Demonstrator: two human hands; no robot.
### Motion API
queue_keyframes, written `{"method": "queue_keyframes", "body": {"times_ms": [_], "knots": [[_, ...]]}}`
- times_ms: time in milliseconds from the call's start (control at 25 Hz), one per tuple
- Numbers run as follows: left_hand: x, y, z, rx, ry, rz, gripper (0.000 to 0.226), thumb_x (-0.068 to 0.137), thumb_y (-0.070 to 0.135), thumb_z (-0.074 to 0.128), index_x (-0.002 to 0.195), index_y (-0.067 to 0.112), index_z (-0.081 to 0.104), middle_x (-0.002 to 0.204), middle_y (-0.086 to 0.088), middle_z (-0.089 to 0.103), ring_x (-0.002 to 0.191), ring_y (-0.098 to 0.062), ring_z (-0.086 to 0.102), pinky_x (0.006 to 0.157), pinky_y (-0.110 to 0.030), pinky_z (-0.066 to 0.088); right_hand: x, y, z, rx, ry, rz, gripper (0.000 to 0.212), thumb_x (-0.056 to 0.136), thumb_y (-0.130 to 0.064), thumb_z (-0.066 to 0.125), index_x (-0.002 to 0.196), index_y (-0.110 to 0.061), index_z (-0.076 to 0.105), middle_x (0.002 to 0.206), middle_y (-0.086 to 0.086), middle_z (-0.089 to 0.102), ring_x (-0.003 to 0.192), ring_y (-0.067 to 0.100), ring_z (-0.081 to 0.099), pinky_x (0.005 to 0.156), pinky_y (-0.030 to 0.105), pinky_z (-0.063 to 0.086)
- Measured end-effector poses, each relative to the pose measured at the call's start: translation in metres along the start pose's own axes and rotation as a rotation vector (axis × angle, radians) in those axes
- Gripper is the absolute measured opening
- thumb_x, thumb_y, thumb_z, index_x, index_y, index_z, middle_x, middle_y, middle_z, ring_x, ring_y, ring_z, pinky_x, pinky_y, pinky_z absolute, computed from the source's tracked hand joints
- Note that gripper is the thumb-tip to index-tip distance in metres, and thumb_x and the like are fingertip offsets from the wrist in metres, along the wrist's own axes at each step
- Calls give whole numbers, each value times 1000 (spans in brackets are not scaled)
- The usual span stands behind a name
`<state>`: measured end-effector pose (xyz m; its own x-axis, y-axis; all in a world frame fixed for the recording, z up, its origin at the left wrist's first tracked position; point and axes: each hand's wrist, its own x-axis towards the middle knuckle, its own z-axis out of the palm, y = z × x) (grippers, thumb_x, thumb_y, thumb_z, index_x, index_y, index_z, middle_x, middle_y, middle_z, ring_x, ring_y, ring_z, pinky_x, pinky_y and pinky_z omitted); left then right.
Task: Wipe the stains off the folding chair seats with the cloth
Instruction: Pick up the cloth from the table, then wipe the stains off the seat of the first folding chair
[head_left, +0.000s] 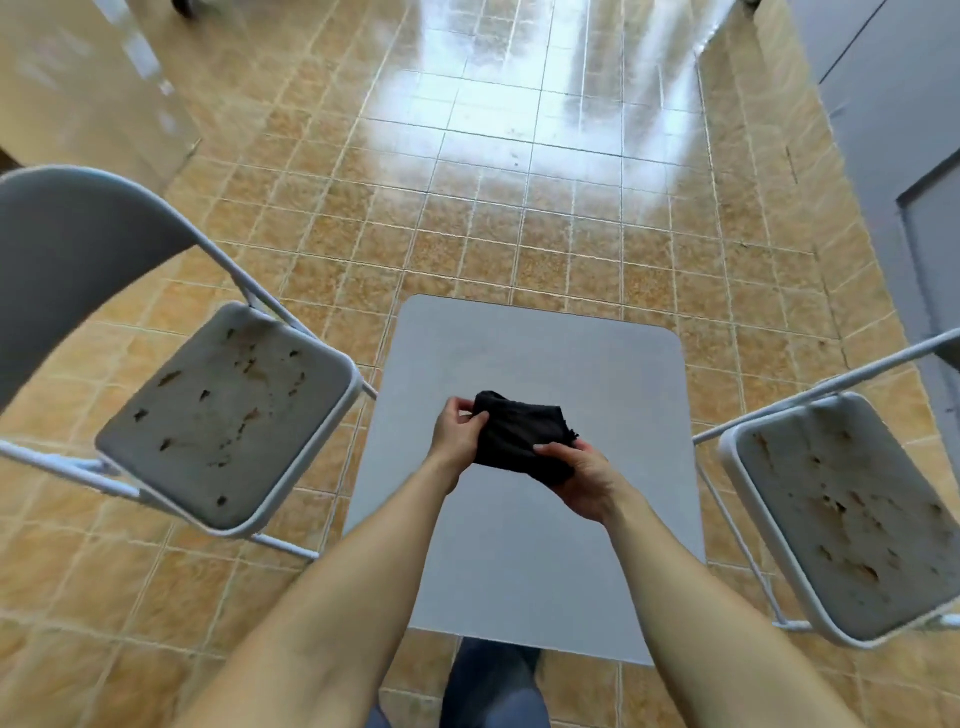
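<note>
Both hands hold a bunched black cloth (519, 434) above the middle of a grey table (582, 364). My left hand (460, 434) pinches its left edge; my right hand (582, 480) grips it from below on the right. A white folding chair stands on the left, and its grey seat (223, 415) carries several brown stains. A second folding chair stands on the right, its seat (852, 519) also spotted with brown stains. Neither hand touches a chair.
The left chair's backrest (67, 260) rises at the left edge. The floor (467, 208) is glossy tan tile with bright glare farther away. A grey wall or door (914, 156) runs along the right. My leg (493, 691) shows below the table.
</note>
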<state>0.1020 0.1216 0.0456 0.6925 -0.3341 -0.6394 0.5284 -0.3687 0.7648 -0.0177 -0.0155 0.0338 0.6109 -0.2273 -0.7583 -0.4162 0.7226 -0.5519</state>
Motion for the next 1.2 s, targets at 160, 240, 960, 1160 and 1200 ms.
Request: {"method": "queue_keyframes", "body": {"times_ms": [160,240,960,1160,1200], "knots": [[-26,7,-91,-115,84,79,8,93,9,56,100,10,52,97,-14,62,84,-23,60,62,-24,48,-12,13,91,-44,-115,40,44,81,-16,70,123,-3,62,121,19,66,109,33,65,87,37,54],[-38,3,-149,-150,125,120,8,91,8,60,96,11,55,95,-14,62,83,-23,60,64,-25,49,-23,33,147,-102,-157,49,44,84,-19,66,125,-4,60,116,18,67,94,29,68,70,33,53],[22,-187,-447,553,319,26,50,102,27,34,148,10,33,156,-6,33,144,-25,31,117,-38,29,122,196,416,-1087,-47,-302,32,93,-11,52,122,-2,57,101,10,67,97,30,65,80,34,51],[81,-253,-455,900,398,191,62,103,36,22,155,9,1,164,-5,-3,152,-17,-3,123,-32,3,209,263,385,-1976,-318,-691,67,96,-47,41,153,-25,14,162,1,11,149,22,7,121,39,13],[91,-266,-458,957,417,230,63,102,38,19,155,10,-3,164,-4,-6,152,-16,-5,123,-31,0,221,275,378,-2057,-350,-705,75,92,-60,36,153,-28,8,162,0,0,150,21,-5,122,40,4]]}}
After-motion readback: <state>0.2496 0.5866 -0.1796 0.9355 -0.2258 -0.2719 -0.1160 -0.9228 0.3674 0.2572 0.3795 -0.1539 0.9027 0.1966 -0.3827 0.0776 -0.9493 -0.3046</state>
